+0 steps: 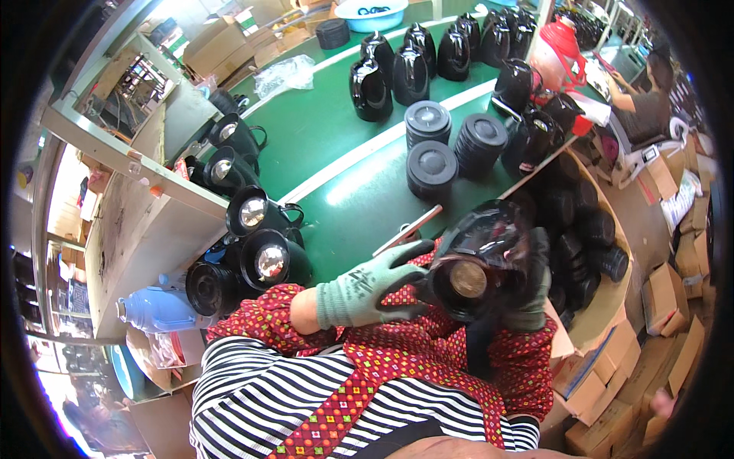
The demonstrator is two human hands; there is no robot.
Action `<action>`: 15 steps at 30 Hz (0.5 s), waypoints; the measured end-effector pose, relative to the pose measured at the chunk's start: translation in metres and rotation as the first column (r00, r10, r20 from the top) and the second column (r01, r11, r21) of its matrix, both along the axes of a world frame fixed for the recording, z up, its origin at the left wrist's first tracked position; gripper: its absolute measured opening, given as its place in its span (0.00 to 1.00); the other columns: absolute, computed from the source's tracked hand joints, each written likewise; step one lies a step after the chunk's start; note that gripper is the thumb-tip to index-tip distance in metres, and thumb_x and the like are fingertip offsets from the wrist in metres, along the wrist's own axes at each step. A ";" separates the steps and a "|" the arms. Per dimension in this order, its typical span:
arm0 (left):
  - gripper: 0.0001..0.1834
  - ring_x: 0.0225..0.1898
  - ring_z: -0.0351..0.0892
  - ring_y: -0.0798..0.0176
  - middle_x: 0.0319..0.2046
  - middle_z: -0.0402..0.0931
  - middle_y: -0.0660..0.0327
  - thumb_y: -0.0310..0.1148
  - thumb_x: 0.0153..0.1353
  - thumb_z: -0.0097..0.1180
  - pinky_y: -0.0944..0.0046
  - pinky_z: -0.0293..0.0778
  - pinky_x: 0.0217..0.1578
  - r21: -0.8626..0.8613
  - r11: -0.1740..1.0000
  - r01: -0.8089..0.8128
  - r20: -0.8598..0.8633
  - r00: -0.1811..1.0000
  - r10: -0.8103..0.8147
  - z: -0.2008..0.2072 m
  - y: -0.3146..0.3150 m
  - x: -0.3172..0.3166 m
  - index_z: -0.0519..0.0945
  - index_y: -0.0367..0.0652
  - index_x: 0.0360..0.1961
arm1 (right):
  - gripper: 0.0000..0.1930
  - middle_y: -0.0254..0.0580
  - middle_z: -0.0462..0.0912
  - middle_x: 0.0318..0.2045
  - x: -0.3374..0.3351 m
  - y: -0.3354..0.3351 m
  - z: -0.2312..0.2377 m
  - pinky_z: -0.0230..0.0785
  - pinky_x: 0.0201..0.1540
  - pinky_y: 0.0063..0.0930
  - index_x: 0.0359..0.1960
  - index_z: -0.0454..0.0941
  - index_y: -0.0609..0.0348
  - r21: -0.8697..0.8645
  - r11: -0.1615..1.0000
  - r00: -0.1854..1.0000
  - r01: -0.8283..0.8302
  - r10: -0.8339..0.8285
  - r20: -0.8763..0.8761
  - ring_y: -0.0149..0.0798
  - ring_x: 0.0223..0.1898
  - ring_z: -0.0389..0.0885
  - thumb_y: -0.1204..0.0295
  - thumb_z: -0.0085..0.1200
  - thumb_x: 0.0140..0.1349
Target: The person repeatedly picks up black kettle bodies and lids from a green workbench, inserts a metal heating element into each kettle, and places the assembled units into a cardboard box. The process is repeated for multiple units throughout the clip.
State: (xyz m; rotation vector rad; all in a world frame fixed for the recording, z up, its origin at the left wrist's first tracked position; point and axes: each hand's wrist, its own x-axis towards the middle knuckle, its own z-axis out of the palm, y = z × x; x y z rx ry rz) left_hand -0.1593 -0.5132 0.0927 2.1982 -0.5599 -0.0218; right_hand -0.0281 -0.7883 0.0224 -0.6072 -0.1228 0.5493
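Observation:
A glossy black thermos jug (489,237) is tilted in front of my chest, its round mouth facing me and a tan-silver interior (466,278) showing. My right hand (535,287), in a grey-green glove with dark fingers, grips it from the right side. My left hand (371,287), gloved alike, is at the left of the mouth. Its thumb and fingers are spread, with the tips at or very near the rim; contact is hard to make out. Just beyond the left hand, a thin pale bar (407,230) lies at the bench edge.
Stacks of black ribbed lids (432,170) stand on the green bench (344,195). Black jugs (410,73) line the far side; others with silver interiors (270,262) lie at left, near a blue flask (160,308). A carton of black parts (612,264) sits right, beside a red-topped jug (558,53).

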 end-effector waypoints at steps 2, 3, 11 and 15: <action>0.32 0.68 0.75 0.48 0.71 0.69 0.43 0.29 0.61 0.73 0.52 0.72 0.68 -0.062 0.992 -0.113 -0.219 0.971 0.097 0.029 0.026 0.002 0.78 0.38 0.66 | 0.36 0.46 0.81 0.64 0.009 0.029 -0.004 0.65 0.75 0.49 0.70 0.74 0.57 0.030 0.989 0.988 -0.142 0.143 -0.062 0.47 0.66 0.78 0.40 0.30 0.82; 0.26 0.63 0.81 0.53 0.66 0.76 0.45 0.28 0.64 0.69 0.55 0.77 0.63 -0.088 0.968 -0.235 -0.408 0.895 0.180 0.043 0.041 0.001 0.79 0.36 0.63 | 0.34 0.44 0.82 0.62 0.008 0.045 -0.001 0.67 0.72 0.46 0.69 0.75 0.57 -0.139 0.988 0.998 -0.064 0.063 -0.014 0.45 0.64 0.79 0.42 0.33 0.82; 0.22 0.44 0.86 0.64 0.45 0.86 0.58 0.43 0.73 0.65 0.61 0.85 0.41 -0.420 0.540 -0.729 -0.527 0.681 0.509 0.013 0.204 0.100 0.83 0.35 0.57 | 0.14 0.47 0.84 0.55 -0.007 0.076 -0.089 0.73 0.65 0.34 0.59 0.78 0.68 -0.584 0.640 0.820 0.499 -0.131 0.556 0.38 0.58 0.82 0.73 0.52 0.79; 0.15 0.31 0.80 0.68 0.33 0.81 0.66 0.41 0.70 0.70 0.61 0.84 0.35 -0.331 0.417 -0.847 -0.398 0.526 0.752 -0.061 0.308 0.215 0.85 0.40 0.47 | 0.16 0.52 0.85 0.52 -0.015 0.074 -0.076 0.73 0.62 0.40 0.57 0.81 0.68 -0.573 0.412 0.487 0.708 0.302 0.820 0.52 0.54 0.83 0.79 0.58 0.67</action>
